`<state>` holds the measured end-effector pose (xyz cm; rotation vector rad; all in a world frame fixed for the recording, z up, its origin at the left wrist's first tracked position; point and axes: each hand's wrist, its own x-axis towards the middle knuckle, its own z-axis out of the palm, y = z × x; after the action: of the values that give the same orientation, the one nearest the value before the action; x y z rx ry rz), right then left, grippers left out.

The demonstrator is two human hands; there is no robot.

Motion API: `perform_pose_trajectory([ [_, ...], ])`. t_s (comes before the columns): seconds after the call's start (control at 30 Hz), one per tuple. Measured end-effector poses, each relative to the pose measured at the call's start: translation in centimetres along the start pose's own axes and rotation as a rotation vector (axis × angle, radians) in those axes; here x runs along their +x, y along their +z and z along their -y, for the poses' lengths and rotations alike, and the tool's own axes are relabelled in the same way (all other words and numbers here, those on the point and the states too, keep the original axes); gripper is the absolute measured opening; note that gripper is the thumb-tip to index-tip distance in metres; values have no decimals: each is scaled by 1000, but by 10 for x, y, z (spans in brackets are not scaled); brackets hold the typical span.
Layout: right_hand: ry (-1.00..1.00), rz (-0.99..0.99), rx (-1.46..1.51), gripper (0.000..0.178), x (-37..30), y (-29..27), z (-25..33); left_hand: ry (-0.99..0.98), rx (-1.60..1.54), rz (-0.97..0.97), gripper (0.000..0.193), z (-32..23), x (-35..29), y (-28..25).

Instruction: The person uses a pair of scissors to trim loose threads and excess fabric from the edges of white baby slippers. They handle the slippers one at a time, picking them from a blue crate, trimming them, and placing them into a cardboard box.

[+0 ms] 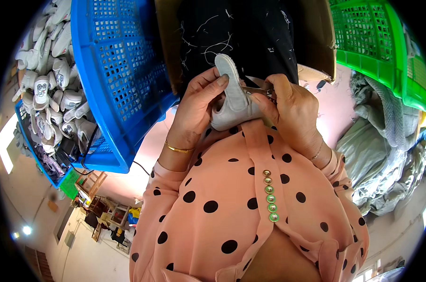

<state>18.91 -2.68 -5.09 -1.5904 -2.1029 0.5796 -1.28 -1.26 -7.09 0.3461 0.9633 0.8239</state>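
Note:
Close in front of my chest, my left hand (197, 104) pinches a small pale grey shoe upper (237, 101) between thumb and fingers. Its long strap or tongue stands up past my thumb. A pair of metal scissors (253, 89) is in my right hand (293, 107), with the fingers wrapped round the handles. The blades point left and lie against the side of the upper. Part of the handles is hidden by my fingers.
At the left stands a blue plastic basket (88, 89), with a heap of similar shoe uppers (48, 89) beyond it. A green basket (370, 58) is at the upper right, above bagged grey fabric (382, 145). Loose threads (217, 42) cling to my dark trousers, between cardboard sides (316, 37).

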Motion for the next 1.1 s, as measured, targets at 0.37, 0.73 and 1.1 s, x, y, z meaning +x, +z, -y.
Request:
perform_pose_trajectory([
  [0.37,-46,-39,-88,37,1,7,3,-32,-44,7,25,5,0,-8],
  [0.73,-85,-135,-83,40,4,18,2,-49,-76,-22,24,5,-2,-7],
  [1.1,238,-66,706,39,15,12,11,-51,-96,40,22,8,-3,-1],
])
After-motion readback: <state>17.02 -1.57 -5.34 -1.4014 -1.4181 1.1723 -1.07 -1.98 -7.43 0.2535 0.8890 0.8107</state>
